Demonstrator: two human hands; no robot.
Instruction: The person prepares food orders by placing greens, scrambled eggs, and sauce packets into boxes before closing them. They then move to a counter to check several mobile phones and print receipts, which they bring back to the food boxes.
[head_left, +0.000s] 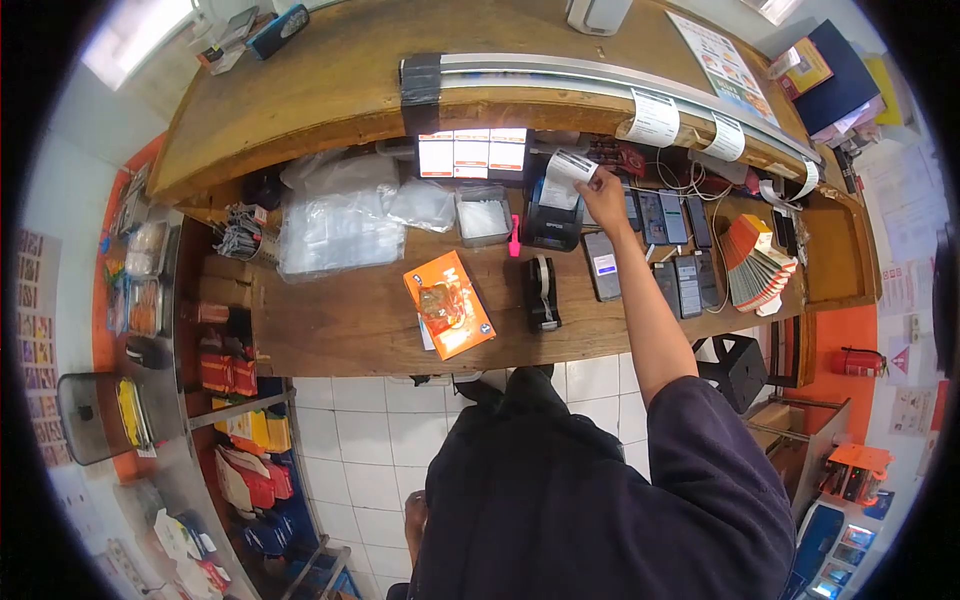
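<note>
The person's right hand (603, 197) reaches over the wooden worktop (330, 330), its grip pinching the edge of a printed paper slip (562, 185) at the black printer (551, 230). The left hand (416, 510) hangs low beside the body, above the tiled floor (360, 440). Phones (686, 285) lie right of the printer; a tape dispenser (543, 312) and an orange box (470, 338) sit nearer the person.

We log a dark top (560, 510), near-black with a faint purplish cast, cloth loose and creased. Right sleeve (715, 445) short, wide-mouthed, ending near the elbow. Right forearm (650, 310), right hand (603, 198) and left hand (415, 510) bare. Black cloth (530, 392) shows beyond the top; garment unclear to us.
</note>
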